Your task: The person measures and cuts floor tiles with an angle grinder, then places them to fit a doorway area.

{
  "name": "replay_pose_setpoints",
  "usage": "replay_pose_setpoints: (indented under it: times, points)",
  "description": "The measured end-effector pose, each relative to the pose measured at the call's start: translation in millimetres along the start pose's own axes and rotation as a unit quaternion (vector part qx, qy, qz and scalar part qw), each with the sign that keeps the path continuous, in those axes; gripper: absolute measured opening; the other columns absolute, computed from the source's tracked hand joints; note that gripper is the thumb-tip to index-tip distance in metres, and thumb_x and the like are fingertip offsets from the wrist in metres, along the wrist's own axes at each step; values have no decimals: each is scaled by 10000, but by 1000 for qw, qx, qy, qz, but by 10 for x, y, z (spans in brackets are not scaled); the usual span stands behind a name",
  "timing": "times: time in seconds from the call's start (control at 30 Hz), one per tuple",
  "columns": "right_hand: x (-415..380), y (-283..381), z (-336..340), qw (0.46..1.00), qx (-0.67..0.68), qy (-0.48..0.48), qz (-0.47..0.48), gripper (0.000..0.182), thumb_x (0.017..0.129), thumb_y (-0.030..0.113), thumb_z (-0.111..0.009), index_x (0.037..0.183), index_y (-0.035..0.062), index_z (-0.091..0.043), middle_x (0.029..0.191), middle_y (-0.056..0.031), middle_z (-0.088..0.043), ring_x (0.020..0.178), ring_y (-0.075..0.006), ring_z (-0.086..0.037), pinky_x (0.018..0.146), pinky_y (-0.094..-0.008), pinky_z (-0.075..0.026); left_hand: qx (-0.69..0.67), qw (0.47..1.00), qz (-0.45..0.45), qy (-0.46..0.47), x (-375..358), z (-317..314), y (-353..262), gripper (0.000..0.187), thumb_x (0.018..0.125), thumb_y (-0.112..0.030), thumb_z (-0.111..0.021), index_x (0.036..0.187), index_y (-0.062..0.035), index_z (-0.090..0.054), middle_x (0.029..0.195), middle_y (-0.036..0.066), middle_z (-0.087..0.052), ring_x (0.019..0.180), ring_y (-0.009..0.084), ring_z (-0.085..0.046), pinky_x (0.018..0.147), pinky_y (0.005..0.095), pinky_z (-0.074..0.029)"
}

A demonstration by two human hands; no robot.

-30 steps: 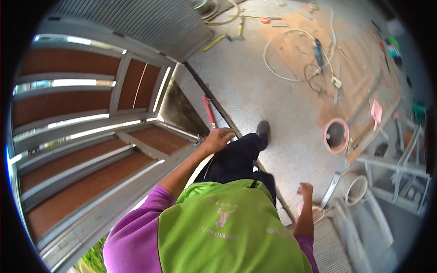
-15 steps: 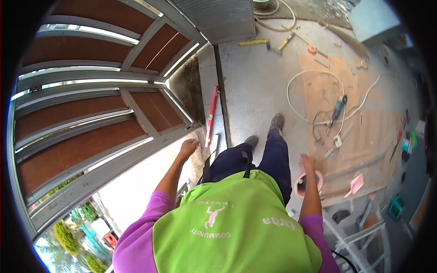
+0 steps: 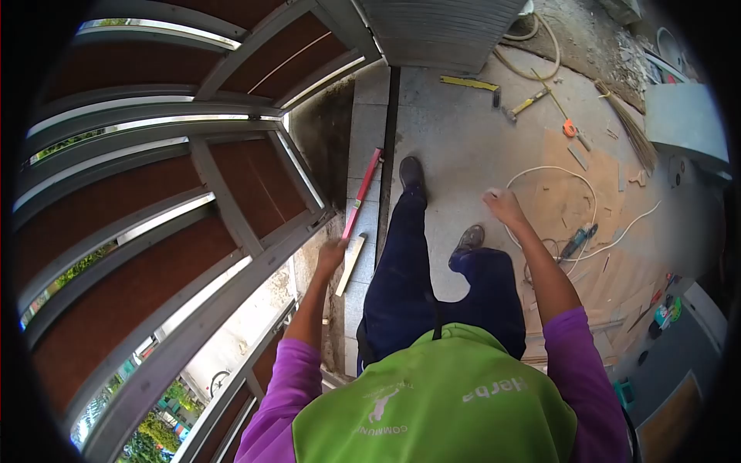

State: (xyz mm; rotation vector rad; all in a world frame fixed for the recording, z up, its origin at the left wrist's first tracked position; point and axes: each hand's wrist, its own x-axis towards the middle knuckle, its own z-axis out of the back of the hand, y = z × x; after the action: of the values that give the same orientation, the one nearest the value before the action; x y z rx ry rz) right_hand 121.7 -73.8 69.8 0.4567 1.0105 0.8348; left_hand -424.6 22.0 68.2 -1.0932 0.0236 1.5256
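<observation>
I stand on a concrete floor beside a large grey metal gate (image 3: 231, 216) with brown panels. My left hand (image 3: 330, 255) hangs by the gate's lower corner with its fingers curled and nothing seen in it. It is close to a red spirit level (image 3: 363, 193) and a pale wooden strip (image 3: 350, 265), both lying on the floor. Out to the right, my right hand (image 3: 502, 204) is raised above the floor, loosely closed and empty. My left foot (image 3: 411, 174) is forward and my right foot (image 3: 468, 239) is back.
A dark floor track (image 3: 390, 139) runs along the gate line. To the right lie a white cable loop (image 3: 540, 174), an angle grinder (image 3: 575, 243), a hammer (image 3: 529, 100), a yellow ruler (image 3: 468, 82), an orange tape measure (image 3: 570, 130) and a broom (image 3: 633, 131). Plywood sheets cover the floor at right.
I have stepped forward along the gate. My left hand has come off the gate edge and dropped beside it. My right hand has swung up and forward.
</observation>
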Motion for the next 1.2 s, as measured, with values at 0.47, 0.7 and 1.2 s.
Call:
replay_pose_setpoints:
  times: [0.47, 0.7, 1.2]
  points:
    - [4115, 467, -2335, 966, 231, 118, -21, 320, 866, 243, -663, 811, -72, -680, 668, -154, -658, 588, -228, -679, 575, -389, -542, 156, 966, -199, -61, 5296, -759, -695, 461, 996, -452, -540, 1085, -37, -718, 1091, 273, -685, 1047, 492, -630, 893, 556, -494]
    - [5859, 100, -3115, 994, 97, -19, 48, 307, 851, 235, -627, 832, -63, -696, 825, -279, -707, 829, -448, -713, 797, -498, -564, 196, 955, -165, -147, 7266, -1178, -430, 580, 1000, -477, -552, 1259, 31, -660, 1221, 318, -662, 1184, 471, -619, 1010, 506, -481]
    - [6986, -182, -3586, 981, 194, -5, -11, 226, 827, 130, -616, 793, -86, -674, 818, -226, -687, 698, -305, -691, 608, -448, -551, -46, 983, -66, -167, 8986, -1232, -217, 525, 941, -379, -654, 1201, 77, -680, 1119, 240, -729, 1051, 373, -687, 921, 444, -514]
